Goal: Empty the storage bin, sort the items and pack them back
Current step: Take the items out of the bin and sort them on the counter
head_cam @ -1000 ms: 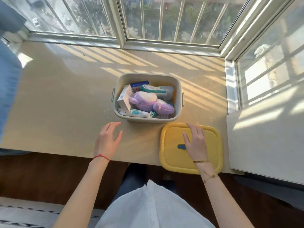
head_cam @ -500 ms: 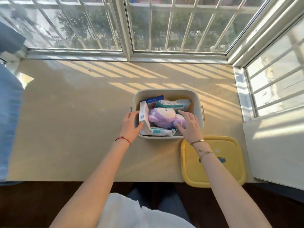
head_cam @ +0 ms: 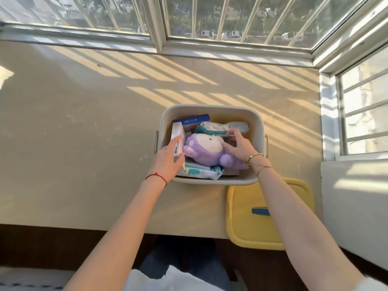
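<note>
Nearest, the yellow lid point(head_cam: 247, 217) lies off on the surface point(head_cam: 84, 143). Just beyond, the storage bin point(head_cam: 210, 109) is full: emptying is just starting. Left hand point(head_cam: 168, 159) pinches the white box point(head_cam: 177, 135) at the bin's left wall. Right hand point(head_cam: 239, 147), fingers spread, touches the purple plush point(head_cam: 204, 149); next, lift them out.

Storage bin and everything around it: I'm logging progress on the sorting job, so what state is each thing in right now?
Storage bin: open, still full.
Yellow lid: off, flat on the table edge.
Purple plush: lying on top inside the bin.
White box: upright against the left wall.
Left hand: on the white box.
Right hand: on the purple plush.
</note>
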A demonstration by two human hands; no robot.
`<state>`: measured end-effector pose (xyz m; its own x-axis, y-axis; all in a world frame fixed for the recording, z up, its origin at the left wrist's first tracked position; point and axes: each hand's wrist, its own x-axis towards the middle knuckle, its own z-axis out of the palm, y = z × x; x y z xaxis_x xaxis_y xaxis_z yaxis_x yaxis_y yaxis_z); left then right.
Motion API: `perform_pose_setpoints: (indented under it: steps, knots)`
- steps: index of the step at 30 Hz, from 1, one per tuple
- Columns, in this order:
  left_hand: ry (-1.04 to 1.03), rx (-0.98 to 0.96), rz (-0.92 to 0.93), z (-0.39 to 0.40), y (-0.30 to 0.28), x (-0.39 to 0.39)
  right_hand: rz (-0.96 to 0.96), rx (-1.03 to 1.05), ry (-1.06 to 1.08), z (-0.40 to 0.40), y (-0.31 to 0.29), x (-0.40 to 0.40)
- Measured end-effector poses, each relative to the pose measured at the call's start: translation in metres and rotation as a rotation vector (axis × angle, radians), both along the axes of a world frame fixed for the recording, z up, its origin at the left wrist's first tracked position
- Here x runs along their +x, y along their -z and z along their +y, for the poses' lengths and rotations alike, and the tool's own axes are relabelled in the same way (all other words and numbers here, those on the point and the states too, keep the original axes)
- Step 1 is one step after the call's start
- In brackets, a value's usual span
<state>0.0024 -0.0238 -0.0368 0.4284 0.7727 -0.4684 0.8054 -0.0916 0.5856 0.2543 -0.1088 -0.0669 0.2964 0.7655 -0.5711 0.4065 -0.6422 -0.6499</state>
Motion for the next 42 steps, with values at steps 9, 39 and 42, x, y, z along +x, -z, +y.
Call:
perform_pose_setpoints:
  steps: [9,39,42]
  knots:
    - [-0.106,-0.039,-0.134,-0.004,-0.005,-0.005,0.119,-0.094,-0.116,-0.006,0.001,0.014]
    - [-0.417,-0.166,-0.493,-0.076,-0.034,-0.062,0.141,-0.192,-0.034,-0.046,-0.037,-0.036]
    - [-0.415,-0.161,-0.486,-0.078,-0.039,-0.063,0.135,-0.051,0.009,-0.055,-0.043,-0.041]
